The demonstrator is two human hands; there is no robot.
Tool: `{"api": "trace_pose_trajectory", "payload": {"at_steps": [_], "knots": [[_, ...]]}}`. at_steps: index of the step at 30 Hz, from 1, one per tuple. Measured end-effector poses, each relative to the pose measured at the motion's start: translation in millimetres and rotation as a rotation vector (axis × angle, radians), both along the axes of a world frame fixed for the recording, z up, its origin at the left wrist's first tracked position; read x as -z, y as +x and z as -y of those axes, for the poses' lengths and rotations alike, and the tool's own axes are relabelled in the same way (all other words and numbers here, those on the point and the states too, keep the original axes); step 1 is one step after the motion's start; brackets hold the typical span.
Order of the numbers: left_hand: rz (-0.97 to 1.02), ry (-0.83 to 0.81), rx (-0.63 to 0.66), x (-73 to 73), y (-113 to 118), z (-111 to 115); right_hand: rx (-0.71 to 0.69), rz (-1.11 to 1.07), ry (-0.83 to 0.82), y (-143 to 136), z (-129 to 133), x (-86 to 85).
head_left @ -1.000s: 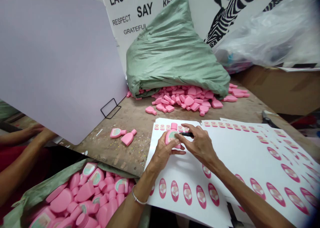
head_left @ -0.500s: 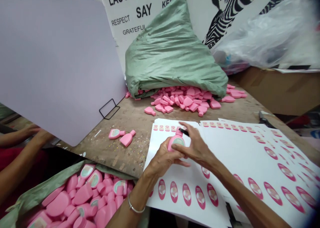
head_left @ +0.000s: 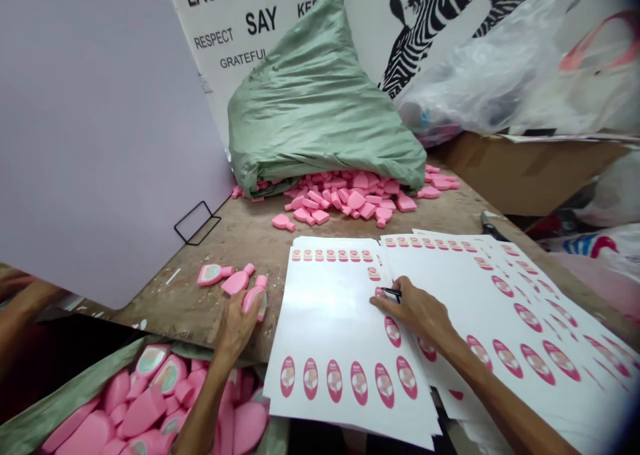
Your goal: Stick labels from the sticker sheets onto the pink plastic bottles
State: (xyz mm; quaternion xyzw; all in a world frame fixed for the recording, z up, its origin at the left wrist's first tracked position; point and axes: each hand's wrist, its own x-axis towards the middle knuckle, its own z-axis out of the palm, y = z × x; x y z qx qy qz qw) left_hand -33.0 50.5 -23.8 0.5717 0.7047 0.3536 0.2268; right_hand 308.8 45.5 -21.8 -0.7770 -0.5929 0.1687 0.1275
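Observation:
Near the table's front edge my left hand [head_left: 234, 325] grips a small pink bottle [head_left: 256, 294] with a pale label on its face. Just beyond it lie a plain pink bottle [head_left: 236, 282] and a labelled pink bottle [head_left: 213, 274]. Over the sticker sheet [head_left: 330, 322], my right hand [head_left: 423, 312] is closed on a thin black pen-like tool [head_left: 393, 292]. The tool's tip is at an oval pink sticker in the sheet's right column, partly covered by my fingers. I cannot tell whether the sticker is lifted. More oval stickers [head_left: 335, 380] run along the sheet's lower edge.
A green sack [head_left: 320, 122] spills a heap of pink bottles [head_left: 350, 198] at the back. At lower left, an open sack [head_left: 30, 418] holds many more. More sticker sheets [head_left: 480, 308] lie right, near a black-handled tool [head_left: 493, 227]. Another person's arm [head_left: 30, 308] shows left, beside a grey panel [head_left: 100, 142].
My hands have parted. The left one carried the bottle down-left, off the sheet to beside the two loose bottles; the right moved with the black tool onto the sheet's right column. The view shifted right.

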Motion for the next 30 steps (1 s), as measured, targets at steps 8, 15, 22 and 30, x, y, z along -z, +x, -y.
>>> {"api": "trace_pose_trajectory", "payload": {"at_steps": [8,15,22,30], "knots": [[-0.542,0.241,0.080,12.0,15,-8,0.046,-0.007,-0.103,6,6,2.6],[-0.641,0.151,0.171,8.9,23,-103,0.087,-0.017,-0.076,18,-3,4.0],[-0.712,0.079,0.475,16.9,29,-228,-0.011,-0.369,0.086,13,-7,21.7],[-0.637,0.035,0.538,17.7,36,-253,0.110,-0.659,0.095,53,-5,-0.3]]}}
